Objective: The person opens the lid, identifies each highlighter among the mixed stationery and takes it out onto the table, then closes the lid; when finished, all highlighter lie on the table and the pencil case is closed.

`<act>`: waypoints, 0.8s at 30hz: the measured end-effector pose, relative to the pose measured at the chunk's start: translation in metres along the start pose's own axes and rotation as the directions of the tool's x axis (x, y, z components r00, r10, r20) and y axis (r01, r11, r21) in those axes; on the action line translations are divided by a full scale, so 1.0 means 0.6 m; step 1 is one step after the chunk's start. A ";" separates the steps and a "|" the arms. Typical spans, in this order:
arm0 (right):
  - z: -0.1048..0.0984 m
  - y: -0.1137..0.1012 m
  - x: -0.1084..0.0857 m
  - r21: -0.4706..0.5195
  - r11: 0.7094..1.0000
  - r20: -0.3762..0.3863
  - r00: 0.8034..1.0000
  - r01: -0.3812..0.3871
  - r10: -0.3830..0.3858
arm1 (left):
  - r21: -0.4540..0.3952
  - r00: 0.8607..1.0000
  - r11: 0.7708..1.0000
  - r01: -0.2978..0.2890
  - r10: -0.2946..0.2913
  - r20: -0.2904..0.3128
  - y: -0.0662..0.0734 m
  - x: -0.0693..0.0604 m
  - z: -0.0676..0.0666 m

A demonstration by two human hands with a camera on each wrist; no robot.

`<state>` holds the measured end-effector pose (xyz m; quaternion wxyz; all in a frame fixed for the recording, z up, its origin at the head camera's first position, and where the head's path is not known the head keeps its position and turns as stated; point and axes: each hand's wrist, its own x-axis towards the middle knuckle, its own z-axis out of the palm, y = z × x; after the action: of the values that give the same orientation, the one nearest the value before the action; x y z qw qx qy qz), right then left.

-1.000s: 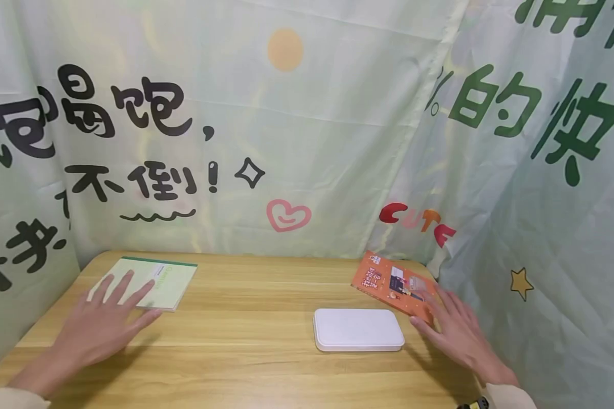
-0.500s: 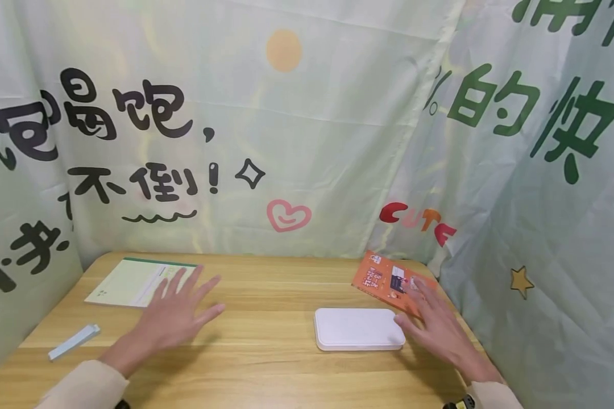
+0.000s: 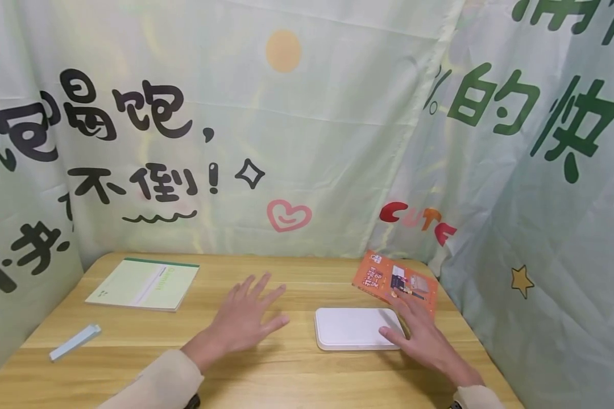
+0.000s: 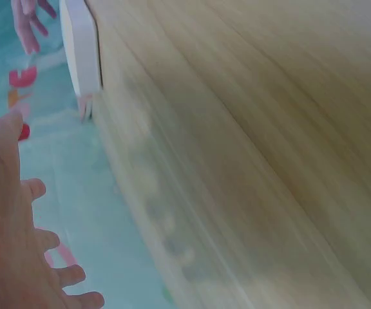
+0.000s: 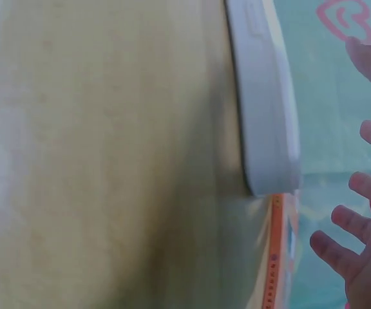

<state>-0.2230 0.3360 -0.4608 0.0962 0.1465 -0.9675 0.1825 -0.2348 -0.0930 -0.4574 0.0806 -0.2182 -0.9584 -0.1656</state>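
Note:
A white flat case (image 3: 358, 329) with rounded corners lies on the table right of centre. My left hand (image 3: 243, 318), fingers spread, hovers over the wood to the left of that case and holds nothing. Over the case's right end is my right hand (image 3: 417, 335), its fingers straight and apart; in the right wrist view a gap shows between the hand (image 5: 366, 219) and the case (image 5: 263, 96). Behind the right hand lies an orange booklet (image 3: 378, 278), partly covered by the fingers. The left wrist view shows the case's end (image 4: 79, 48) beyond my left hand (image 4: 11, 212).
A pale green notebook (image 3: 133, 284) with a dark green edge lies at the back left of the wooden table (image 3: 266, 375). A small light blue stick-like object (image 3: 75, 342) sits in front of it. A printed cloth (image 3: 337, 142) hangs behind and at both sides.
My left hand has moved right, from over the notebook to the middle, uncovering the notebook and the light blue object. My right hand has shifted left, from the orange booklet towards the white case.

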 end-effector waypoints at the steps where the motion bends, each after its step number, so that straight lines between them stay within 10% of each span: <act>1: 0.003 -0.001 -0.001 0.004 1.000 -0.001 1.000 0.007 -0.007 | -0.009 1.000 1.000 -0.007 0.007 0.007 0.008 0.004 0.004; 24: 0.029 -0.001 -0.009 0.058 0.996 0.054 0.996 0.063 -0.066 | -0.216 0.953 0.964 -0.156 0.204 0.224 0.120 0.048 0.077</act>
<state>-0.2201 0.3304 -0.4776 0.0707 0.1852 -0.9590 0.2025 -0.2324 -0.0042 -0.4737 -0.0449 -0.3306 -0.9160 -0.2228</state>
